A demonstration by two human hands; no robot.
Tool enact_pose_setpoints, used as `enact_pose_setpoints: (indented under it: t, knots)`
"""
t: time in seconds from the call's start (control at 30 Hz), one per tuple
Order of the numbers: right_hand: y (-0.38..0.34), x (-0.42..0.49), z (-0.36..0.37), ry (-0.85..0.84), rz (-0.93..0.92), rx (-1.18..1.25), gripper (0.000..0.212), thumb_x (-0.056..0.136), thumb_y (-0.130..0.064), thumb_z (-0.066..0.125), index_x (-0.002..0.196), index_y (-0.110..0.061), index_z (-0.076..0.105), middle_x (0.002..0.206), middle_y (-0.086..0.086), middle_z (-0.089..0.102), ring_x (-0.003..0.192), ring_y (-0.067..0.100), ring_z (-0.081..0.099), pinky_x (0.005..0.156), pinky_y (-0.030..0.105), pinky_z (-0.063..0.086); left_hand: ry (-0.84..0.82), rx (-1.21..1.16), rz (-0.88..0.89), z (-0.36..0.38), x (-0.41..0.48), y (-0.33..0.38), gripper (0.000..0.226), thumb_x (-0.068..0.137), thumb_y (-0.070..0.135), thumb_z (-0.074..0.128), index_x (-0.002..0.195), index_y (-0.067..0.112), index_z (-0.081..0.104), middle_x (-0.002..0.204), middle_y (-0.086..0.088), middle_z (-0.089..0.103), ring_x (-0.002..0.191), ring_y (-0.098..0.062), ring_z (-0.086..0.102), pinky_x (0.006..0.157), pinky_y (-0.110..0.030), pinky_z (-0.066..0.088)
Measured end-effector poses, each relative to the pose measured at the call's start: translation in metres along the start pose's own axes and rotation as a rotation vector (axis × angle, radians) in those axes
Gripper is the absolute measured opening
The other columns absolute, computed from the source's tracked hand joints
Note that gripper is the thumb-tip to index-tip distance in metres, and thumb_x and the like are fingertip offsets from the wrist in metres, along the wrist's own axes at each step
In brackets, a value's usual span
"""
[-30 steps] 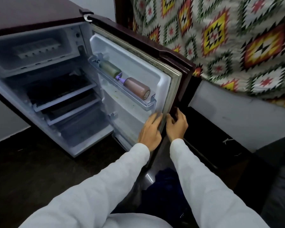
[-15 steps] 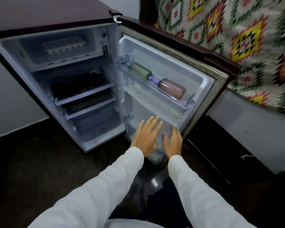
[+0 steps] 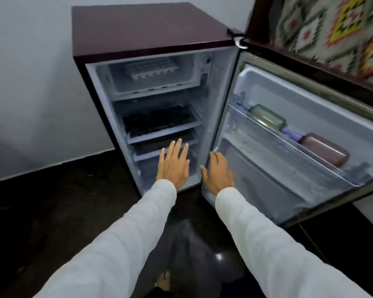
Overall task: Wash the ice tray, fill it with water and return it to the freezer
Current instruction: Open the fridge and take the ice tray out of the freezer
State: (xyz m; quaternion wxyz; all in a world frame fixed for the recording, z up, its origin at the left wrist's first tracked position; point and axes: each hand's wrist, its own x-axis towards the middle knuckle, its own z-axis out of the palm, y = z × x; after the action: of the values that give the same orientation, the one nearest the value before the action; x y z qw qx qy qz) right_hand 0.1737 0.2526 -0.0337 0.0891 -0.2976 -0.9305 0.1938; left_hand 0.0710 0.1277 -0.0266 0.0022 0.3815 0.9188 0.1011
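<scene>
Fridge: a small maroon single-door fridge stands on a dark glossy floor against a pale wall, and its door is swung wide to the right.
Ice tray: the white plastic ice tray lies in the freezer compartment at the top of the cabinet, well above both hands and touched by neither.
Left hand: the left hand is held palm down with its fingers straight and spread, in front of the lower wire shelves; it holds nothing.
Right hand: the right hand is loose and empty, with its fingers slightly bent, near the hinge-side edge of the cabinet. I cannot tell whether it touches the fridge.
Door shelf: the clear plastic door shelf holds 2 bottles lying on their sides, a green plastic bottle and a brown plastic bottle.
Behind the door: a patterned woven cloth hangs there.
Person: white sleeves cover both arms, and 1 bare foot shows on the floor.
</scene>
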Motion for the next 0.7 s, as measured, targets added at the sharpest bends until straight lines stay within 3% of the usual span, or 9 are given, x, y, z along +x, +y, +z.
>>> enact_pose_setpoints:
  t: [0.33, 0.57, 0.7]
  knots:
    - [-0.089, 0.119, 0.021, -0.019, -0.122, -0.158, 0.077, 0.099, -0.054, 0.036, 0.156, -0.009, 0.008, 0.163, 0.009, 0.009, 0.15, 0.025, 0.0, 0.12, 0.041, 0.016, 0.097, -0.035, -0.09, -0.039, 0.094, -0.107, 0.056, 0.104, 0.032, 0.035, 0.157, 0.02, 0.024, 0.165, -0.004, 0.018, 0.153, -0.023, 0.014, 0.123, -0.049, 0.015]
    - [-0.105, 0.197, 0.03, 0.077, -0.21, -0.111, 0.075, 0.099, -0.051, 0.04, 0.154, -0.006, 0.016, 0.161, 0.013, 0.017, 0.15, 0.028, 0.003, 0.118, 0.044, 0.023, 0.244, -0.034, -0.071, -0.041, 0.154, -0.157, 0.053, 0.099, 0.031, 0.045, 0.15, 0.015, 0.039, 0.158, -0.012, 0.034, 0.145, -0.031, 0.032, 0.116, -0.052, 0.028]
    - [-0.115, 0.244, 0.03, 0.179, -0.249, -0.012, 0.07, 0.099, -0.045, 0.045, 0.151, -0.003, 0.023, 0.157, 0.017, 0.025, 0.148, 0.031, 0.013, 0.116, 0.044, 0.028, 0.334, -0.043, -0.066, -0.043, 0.187, -0.172, 0.052, 0.1, 0.032, 0.045, 0.149, 0.016, 0.04, 0.159, -0.012, 0.032, 0.145, -0.032, 0.031, 0.116, -0.051, 0.029]
